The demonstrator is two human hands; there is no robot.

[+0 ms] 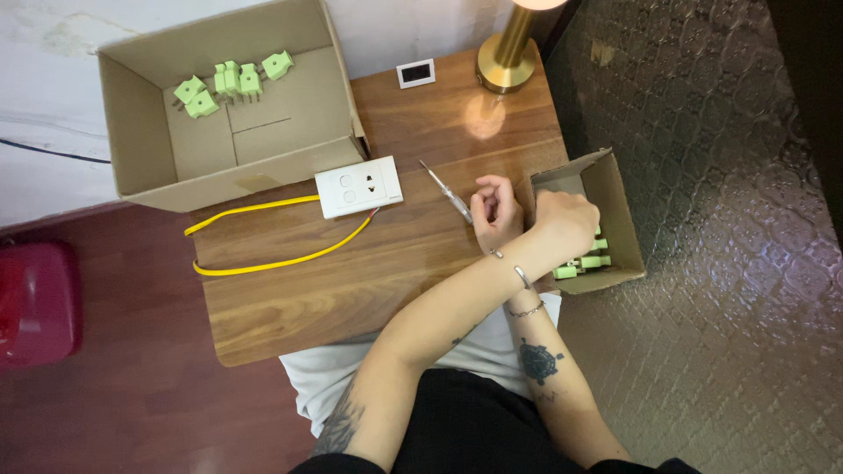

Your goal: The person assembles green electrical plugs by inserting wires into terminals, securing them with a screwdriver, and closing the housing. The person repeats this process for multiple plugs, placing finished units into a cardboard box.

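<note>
My arms are crossed over the wooden table (351, 281). My left hand (566, 219) reaches down into a small open cardboard box (625, 219) at the table's right edge. Its fingers are hidden among the light green plug adapters (590, 262), so I cannot tell if it grips one. My right hand (496, 211) rests just left of that box with its fingers curled around the handle end of a slim screwdriver (446, 191). The screwdriver's tip points up-left, towards a white wall socket plate (358, 187).
A yellow cable (263, 262) loops from the socket plate to the table's left edge. A large open cardboard box (140, 149) at the back left holds several green plug adapters (230, 81). A brass lamp base (507, 66) and a small white display (415, 73) stand at the back. A red object (35, 303) is on the floor.
</note>
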